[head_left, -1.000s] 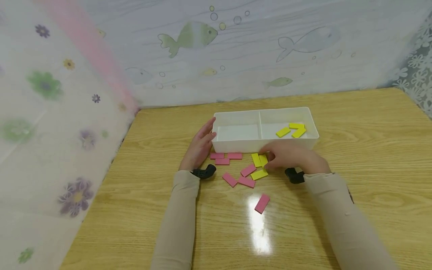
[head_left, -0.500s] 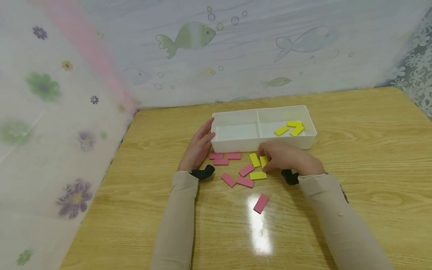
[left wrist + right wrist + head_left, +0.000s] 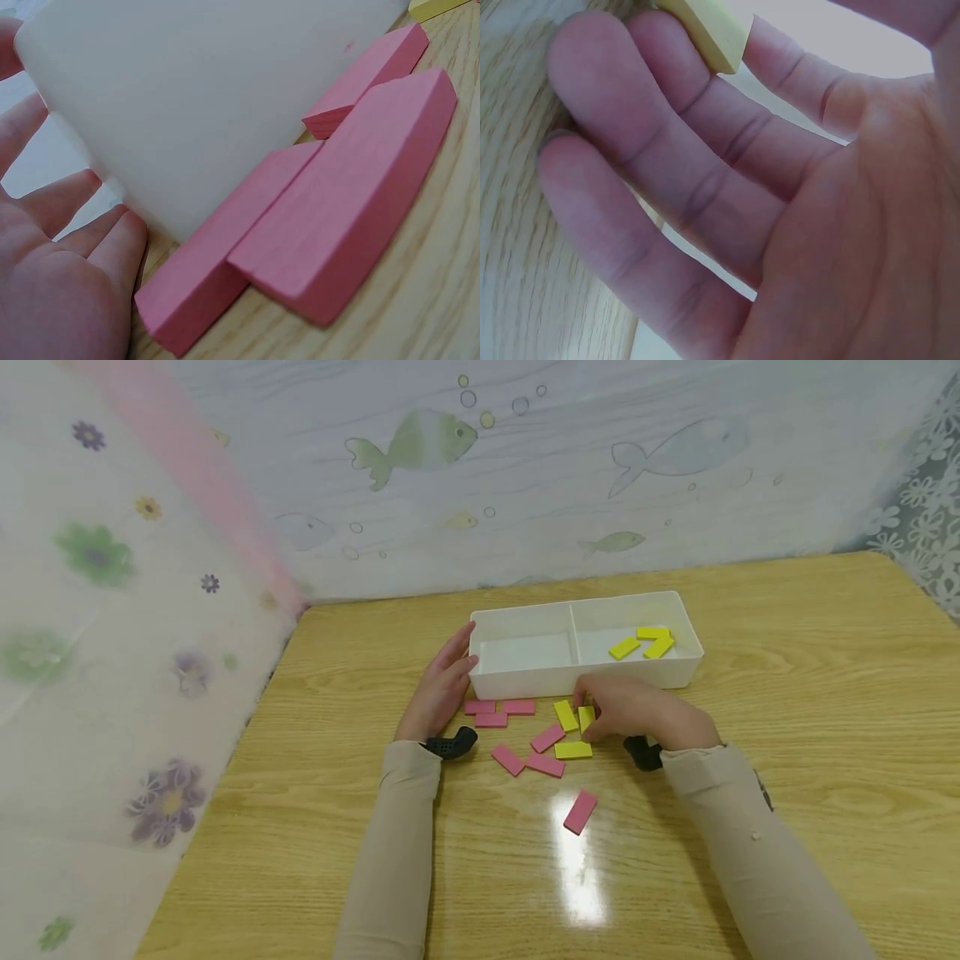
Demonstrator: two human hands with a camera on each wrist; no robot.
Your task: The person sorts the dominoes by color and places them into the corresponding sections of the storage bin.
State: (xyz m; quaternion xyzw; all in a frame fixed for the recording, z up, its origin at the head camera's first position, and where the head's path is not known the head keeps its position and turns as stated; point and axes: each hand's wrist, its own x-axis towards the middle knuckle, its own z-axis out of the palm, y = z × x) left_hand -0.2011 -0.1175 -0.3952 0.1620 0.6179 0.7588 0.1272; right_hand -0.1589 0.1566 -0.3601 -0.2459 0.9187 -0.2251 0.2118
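My left hand (image 3: 437, 695) rests on the left end of a white two-compartment box (image 3: 525, 685), its fingers fairly straight along that wall. Close by my palm in the left wrist view, pink wooden blocks (image 3: 352, 195) lie against the box's front. With thumb and index finger my right hand (image 3: 648, 712) pinches a yellow block (image 3: 586, 719) just in front of the box; in the right wrist view, that yellow block (image 3: 712, 34) shows between the fingertips. Two other yellow blocks (image 3: 566, 716) lie beside it. Three yellow blocks (image 3: 625, 648) sit in the box's right compartment.
Several more pink blocks (image 3: 546, 765) are scattered over the wooden table (image 3: 300, 827), one pink block (image 3: 581, 812) lying nearer the front. A wall cover (image 3: 547, 485) with fish drawings rises behind the table, and a flowered one (image 3: 135, 710) at the left.
The right thumb and index finger have drawn one yellow block slightly away from the yellow block beside it. My left hand stays on the box. The view has shifted slightly.
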